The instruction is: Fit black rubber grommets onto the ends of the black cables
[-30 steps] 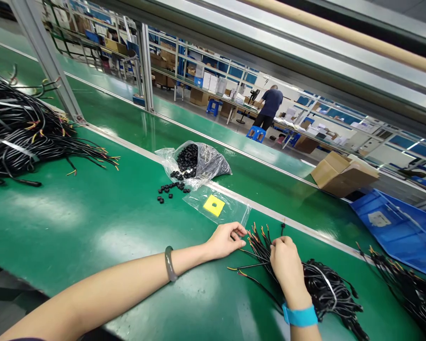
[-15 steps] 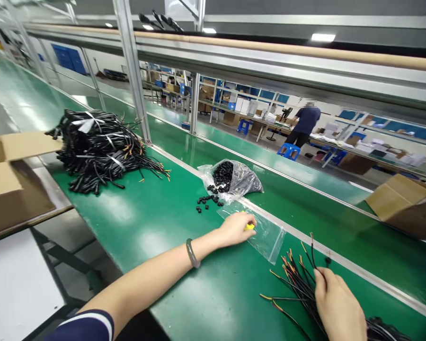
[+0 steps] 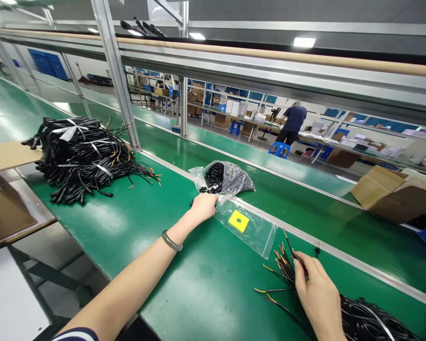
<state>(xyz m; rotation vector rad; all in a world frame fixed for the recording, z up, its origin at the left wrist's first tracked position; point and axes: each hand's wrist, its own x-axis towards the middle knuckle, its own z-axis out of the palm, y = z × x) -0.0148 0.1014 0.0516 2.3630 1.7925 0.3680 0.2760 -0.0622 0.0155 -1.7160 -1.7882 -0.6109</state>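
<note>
My left hand (image 3: 203,207) reaches out over the small black parts scattered on the green belt, right in front of an open clear bag of black parts (image 3: 224,178). Its fingers curl down onto those loose parts, which it hides. My right hand (image 3: 317,296) is pinched on one thin black wire that sticks up from a bundle of black cables (image 3: 362,317) with red and yellow stripped ends. A flat clear bag with a yellow square label (image 3: 238,220) lies between my hands.
A big heap of tied black cables (image 3: 81,158) lies at the left on the green belt (image 3: 135,222). Cardboard boxes (image 3: 394,192) sit at the right and a cardboard flap at the left edge. A metal frame post (image 3: 115,71) rises behind the heap. A person stands at a far bench.
My left hand has left the cable ends, passed over the flat clear bag and reached the loose black parts. The view swung left and up. My right hand stays on the wire.
</note>
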